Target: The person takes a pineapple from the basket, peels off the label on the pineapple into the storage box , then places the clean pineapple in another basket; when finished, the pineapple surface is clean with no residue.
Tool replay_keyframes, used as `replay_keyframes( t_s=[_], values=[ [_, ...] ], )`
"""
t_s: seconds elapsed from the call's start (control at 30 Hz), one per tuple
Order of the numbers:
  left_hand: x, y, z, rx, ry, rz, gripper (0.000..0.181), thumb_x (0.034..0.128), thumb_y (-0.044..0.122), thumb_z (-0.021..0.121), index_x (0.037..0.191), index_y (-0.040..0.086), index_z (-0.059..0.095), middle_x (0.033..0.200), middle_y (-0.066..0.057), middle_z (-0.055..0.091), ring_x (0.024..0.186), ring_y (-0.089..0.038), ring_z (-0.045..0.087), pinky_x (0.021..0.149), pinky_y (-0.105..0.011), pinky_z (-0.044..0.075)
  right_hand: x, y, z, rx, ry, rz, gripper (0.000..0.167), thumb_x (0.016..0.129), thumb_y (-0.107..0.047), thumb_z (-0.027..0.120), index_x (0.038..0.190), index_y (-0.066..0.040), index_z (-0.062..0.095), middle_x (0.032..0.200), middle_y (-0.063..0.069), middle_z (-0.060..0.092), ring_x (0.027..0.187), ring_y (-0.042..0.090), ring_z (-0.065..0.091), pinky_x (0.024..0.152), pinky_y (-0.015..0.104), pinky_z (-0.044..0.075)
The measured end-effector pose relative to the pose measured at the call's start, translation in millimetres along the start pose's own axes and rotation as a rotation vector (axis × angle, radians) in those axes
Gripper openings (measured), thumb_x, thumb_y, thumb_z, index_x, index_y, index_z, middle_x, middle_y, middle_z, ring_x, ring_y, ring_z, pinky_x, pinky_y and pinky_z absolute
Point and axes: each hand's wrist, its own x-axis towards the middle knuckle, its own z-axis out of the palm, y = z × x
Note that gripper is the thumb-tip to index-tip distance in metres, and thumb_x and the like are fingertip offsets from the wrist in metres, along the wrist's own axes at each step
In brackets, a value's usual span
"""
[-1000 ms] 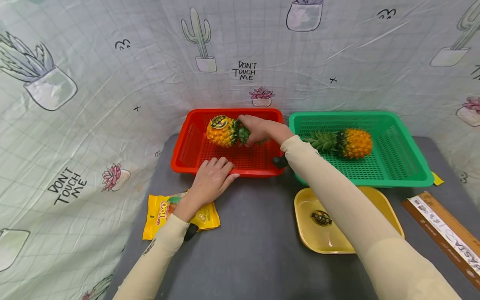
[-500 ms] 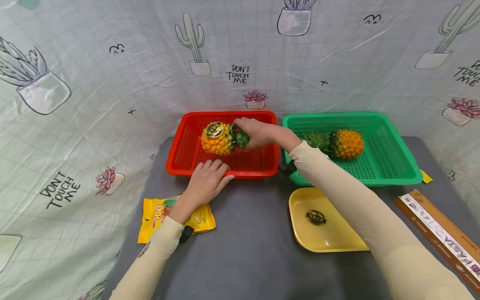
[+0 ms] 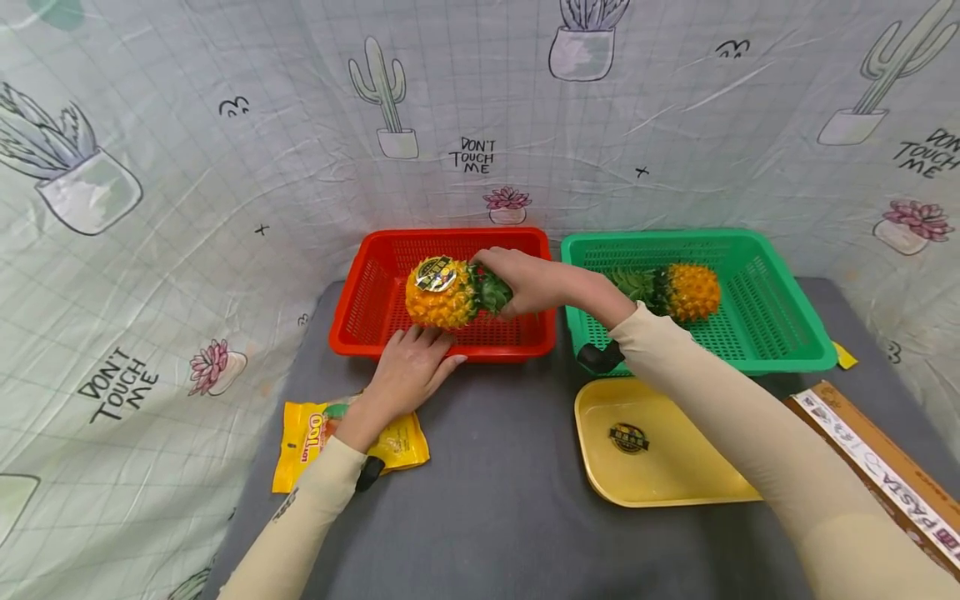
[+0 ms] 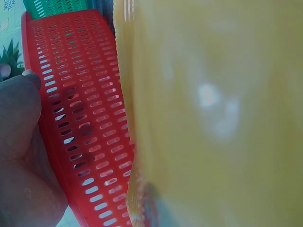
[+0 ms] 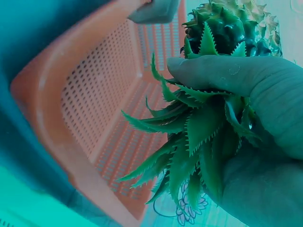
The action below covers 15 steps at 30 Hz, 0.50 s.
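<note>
pineapple (image 3: 442, 292) first: who has it?

the right hand (image 3: 528, 279) does. fingers and thumb wrap the crown (image 5: 206, 125), near the fruit. i'd guess the crown makes a slim handle and keeps the prickly skin off the palm.

and where is the fruit?

within the red basket (image 3: 510, 353), on its side, round end toward that basket's left wall. leaves show past the rim in the left wrist view, so i take it as lifted; whether its underside touches the floor, i can't tell.

the other hand?

the left hand (image 3: 412, 367) hooks over the red basket's near rim, fingers inside, thumb apart from them. probably to steady the basket.

what else is about?

just right of the red basket, the green basket (image 3: 821, 358), with a second pineapple (image 3: 692, 292) lying in it, crown toward the red one. nearer the person and right of the red basket, the tray (image 3: 637, 479), partly under the right forearm; low enough to reach across, i'd think. in front of the red basket, to its left, the bag (image 3: 405, 442), partly under the left wrist.

and farther out?

well right of the red basket, the box (image 3: 892, 475); behind it, the printed cloth (image 3: 262, 167).
</note>
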Motion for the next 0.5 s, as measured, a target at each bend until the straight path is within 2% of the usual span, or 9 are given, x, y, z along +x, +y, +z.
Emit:
replay_keyframes(
  t_s=[0.23,0.37,0.5],
  values=[
    [0.0,0.7,1.3,-0.043,0.040,-0.003,0.030,0.1055,0.041,0.065,0.108,0.012,0.070,0.092,-0.007,0.061,0.092,-0.032,0.052,0.072,-0.046,0.040,-24.1,-2.4,8.1,0.018,-0.003,-0.043,0.076,0.085,-0.006,0.086,0.149,-0.003,0.044,0.139,0.011,0.053,0.126,0.029,0.048,0.106,0.045,0.045],
    [-1.3,0.4,1.9,-0.032,0.058,0.012,0.029,0.1022,0.037,0.071,0.110,0.009,0.070,0.094,-0.009,0.061,0.091,-0.032,0.053,0.072,-0.045,0.040,-36.7,-6.1,12.9,0.042,-0.005,-0.060,0.077,0.086,-0.006,0.086,0.150,-0.004,0.043,0.140,0.010,0.052,0.129,0.028,0.047,0.107,0.045,0.044],
    [-3.7,-0.5,-0.4,0.013,0.008,-0.007,0.038,0.0975,0.030,0.078,0.122,0.003,0.067,0.104,-0.012,0.064,0.095,-0.033,0.053,0.074,-0.043,0.039,-48.5,-13.3,17.9,0.060,-0.008,-0.087,0.079,0.086,-0.007,0.088,0.150,-0.003,0.043,0.142,0.010,0.051,0.130,0.027,0.046,0.108,0.045,0.043]
  ],
)
